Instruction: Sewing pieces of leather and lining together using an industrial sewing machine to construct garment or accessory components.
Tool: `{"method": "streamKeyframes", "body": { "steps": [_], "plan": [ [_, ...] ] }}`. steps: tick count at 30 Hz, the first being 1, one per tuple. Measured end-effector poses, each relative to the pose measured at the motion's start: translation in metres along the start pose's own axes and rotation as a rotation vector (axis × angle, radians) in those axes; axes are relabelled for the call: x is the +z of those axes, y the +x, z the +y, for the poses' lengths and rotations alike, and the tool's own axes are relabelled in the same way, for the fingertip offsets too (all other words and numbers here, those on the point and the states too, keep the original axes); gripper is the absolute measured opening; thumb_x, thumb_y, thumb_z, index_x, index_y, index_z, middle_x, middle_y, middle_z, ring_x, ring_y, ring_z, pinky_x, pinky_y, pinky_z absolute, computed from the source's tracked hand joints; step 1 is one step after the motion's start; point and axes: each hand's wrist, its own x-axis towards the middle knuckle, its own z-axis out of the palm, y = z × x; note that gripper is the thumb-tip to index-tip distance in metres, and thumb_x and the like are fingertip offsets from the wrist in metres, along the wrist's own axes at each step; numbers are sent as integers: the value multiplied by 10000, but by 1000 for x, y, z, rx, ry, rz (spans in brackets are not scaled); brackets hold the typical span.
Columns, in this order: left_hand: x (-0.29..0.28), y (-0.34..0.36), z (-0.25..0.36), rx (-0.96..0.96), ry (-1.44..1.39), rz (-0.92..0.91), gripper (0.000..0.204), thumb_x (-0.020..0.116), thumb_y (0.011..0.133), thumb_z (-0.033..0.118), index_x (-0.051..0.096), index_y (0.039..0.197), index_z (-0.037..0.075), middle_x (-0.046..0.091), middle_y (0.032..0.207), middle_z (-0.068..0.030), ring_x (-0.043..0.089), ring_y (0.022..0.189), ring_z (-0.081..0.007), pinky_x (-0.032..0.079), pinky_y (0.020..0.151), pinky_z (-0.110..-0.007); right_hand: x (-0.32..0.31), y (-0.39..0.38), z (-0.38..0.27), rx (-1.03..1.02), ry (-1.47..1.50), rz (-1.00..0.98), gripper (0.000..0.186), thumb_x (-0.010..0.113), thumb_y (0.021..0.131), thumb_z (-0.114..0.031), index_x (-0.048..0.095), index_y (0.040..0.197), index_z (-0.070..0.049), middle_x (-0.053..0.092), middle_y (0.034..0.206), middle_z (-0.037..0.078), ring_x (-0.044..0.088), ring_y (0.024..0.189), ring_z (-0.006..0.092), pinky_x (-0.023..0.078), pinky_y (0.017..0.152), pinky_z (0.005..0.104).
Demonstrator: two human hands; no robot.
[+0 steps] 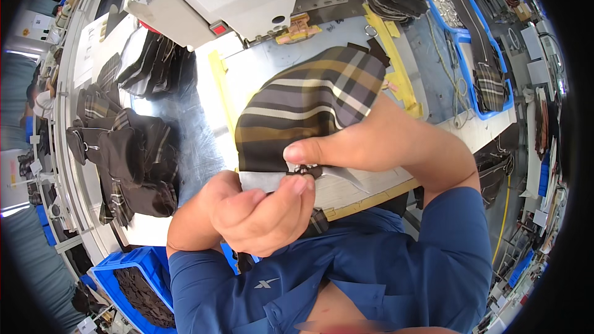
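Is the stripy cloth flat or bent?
Bent. The plaid cloth bulges, and its stripes curve instead of running straight. The right hand and left hand meet at its near edge.

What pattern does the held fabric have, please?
Fabric piece: brown, grey, black and white plaid, shown in the head view.

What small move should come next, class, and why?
Perhaps the left hand should steady the small dark piece with shiny parts, because it sits between that hand's fingertips and the thumb of the right hand, beside the brown plaid fabric.
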Motion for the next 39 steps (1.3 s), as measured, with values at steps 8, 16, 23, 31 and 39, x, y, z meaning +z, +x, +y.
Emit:
{"method": "streamKeyframes", "body": {
  "steps": [8,16,23,31,39],
  "plan": [
    [-14,10,-6,-294,-205,-191,148,788,763,-105,733,841,9,623,863,-63,754,855,-256,462,622,-333,-8,-10,-28,287,283,110,805,813,873,17,423,1576,-25,738,1193,98,705,1022,131,556,875,302],
    [-23,8,-6,-371,-216,-123,174,787,781,-87,724,923,-8,627,908,-78,758,851,-282,461,633,-345,-14,-14,-24,-337,-491,49,467,825,756,61,769,1199,-76,726,943,114,719,769,249,537,684,328],
    [-27,13,-2,-371,-331,-111,168,783,791,-76,713,909,21,591,887,-58,759,840,-269,465,636,-341,-2,-8,-19,-916,-965,388,296,815,701,-90,787,995,-78,719,956,44,676,797,211,530,702,359],
    [-6,9,8,-284,-258,107,112,772,747,-34,723,766,65,601,827,-34,756,802,-227,493,690,-311,1,-17,-13,-951,-913,120,207,785,768,-59,761,960,14,742,945,113,691,798,241,549,711,368],
    [-16,17,0,-333,-426,29,143,789,748,-84,709,814,13,600,849,-65,761,816,-261,537,657,-339,0,-9,-3,-1056,-809,157,139,788,734,-21,713,846,16,701,876,103,662,743,251,534,659,386]
  ]
}}
